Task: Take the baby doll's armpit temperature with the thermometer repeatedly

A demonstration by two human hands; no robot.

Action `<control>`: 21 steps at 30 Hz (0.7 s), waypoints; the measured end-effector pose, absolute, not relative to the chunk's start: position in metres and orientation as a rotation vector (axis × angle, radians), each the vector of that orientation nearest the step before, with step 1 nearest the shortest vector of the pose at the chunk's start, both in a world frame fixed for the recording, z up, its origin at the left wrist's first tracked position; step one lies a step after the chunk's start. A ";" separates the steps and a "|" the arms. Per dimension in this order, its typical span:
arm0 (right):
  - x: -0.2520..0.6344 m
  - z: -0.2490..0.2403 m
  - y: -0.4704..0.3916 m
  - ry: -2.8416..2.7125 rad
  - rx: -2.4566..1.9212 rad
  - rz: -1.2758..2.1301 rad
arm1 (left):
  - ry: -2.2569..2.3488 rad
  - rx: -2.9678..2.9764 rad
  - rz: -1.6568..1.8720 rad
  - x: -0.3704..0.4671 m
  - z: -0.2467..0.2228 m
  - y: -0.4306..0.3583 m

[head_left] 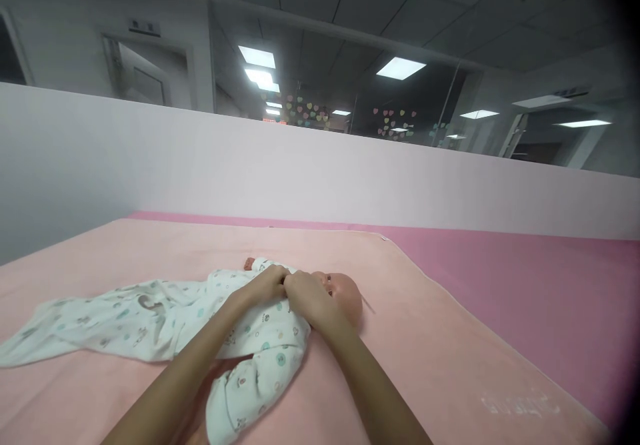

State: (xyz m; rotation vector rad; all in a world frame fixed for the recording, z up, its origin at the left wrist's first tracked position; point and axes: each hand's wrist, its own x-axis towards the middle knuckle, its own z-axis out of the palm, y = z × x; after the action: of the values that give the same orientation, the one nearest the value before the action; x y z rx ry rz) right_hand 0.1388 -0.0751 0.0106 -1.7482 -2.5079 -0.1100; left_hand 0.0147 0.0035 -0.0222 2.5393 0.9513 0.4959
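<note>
A baby doll (349,296) lies on its back on a peach blanket (450,365), head toward the right. White printed baby clothes (190,305) cover its body, with the long leg part stretched out to the left. One small doll hand (249,263) shows beyond the far sleeve; the near sleeve (260,385) is bent toward me. At the doll's neck and upper chest, my left hand (267,285) and my right hand (307,295) meet, fingers closed at the collar of the clothes. The exact spot between my fingertips is hidden.
A pink mat (540,291) shows beyond the blanket's right edge. Behind it runs a low white wall (300,171). Glass with heart stickers (310,111), doors and ceiling lights lie farther back.
</note>
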 end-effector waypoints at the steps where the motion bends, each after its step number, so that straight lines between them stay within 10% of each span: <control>1: 0.139 0.010 -0.075 -2.499 -1.746 -0.112 | 0.933 2.516 0.511 0.014 -0.023 0.005; 21: 0.151 0.016 -0.075 -2.468 -1.750 0.112 | 0.954 2.430 0.460 0.010 -0.015 0.004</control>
State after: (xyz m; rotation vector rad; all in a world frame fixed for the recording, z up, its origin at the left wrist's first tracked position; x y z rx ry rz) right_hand 0.1514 -0.0752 0.0161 -1.7498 -2.4677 0.1120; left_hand 0.0103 0.0041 -0.0150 2.4302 0.9540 0.4600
